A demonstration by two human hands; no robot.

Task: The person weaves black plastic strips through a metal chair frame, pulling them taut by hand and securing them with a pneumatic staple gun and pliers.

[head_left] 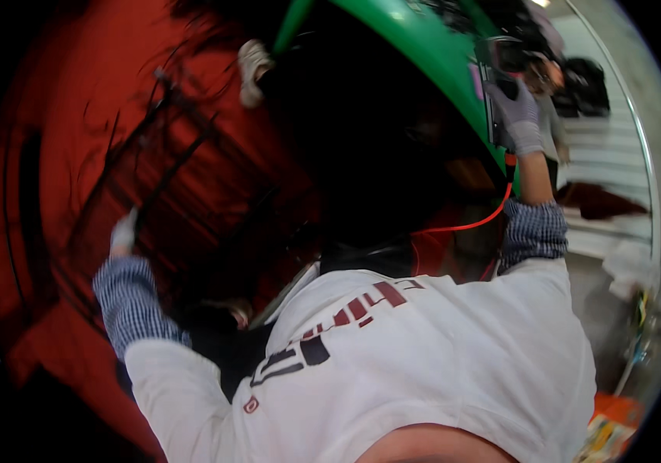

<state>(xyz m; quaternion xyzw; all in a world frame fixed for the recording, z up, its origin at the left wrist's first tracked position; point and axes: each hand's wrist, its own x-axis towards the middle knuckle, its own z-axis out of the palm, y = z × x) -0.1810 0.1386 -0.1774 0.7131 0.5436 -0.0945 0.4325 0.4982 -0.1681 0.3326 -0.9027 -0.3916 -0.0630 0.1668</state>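
Observation:
My left hand [123, 233], in a pale glove, is at the near side of a black metal frame or rack [172, 181] over the red floor. Motion smears its fingers, so whether they grip a bar is not clear. Out to the upper right, my right hand [518, 116], in a light grey-purple glove, is closed round a dark tool [491, 96] with a long straight edge, beside the green table's rim [431, 62]. A red-orange cord [465, 227] hangs from a dark connector [510, 160] just below that hand. The tool's exact kind is blurred.
Another person's light shoe [251, 73] stands on the red floor [76, 100] beyond the frame. Dark bundles [583, 86] and a person's blurred hand [544, 77] are past my right hand. White slatted surfaces [604, 154] lie to the right, with an orange container [614, 417] lower down.

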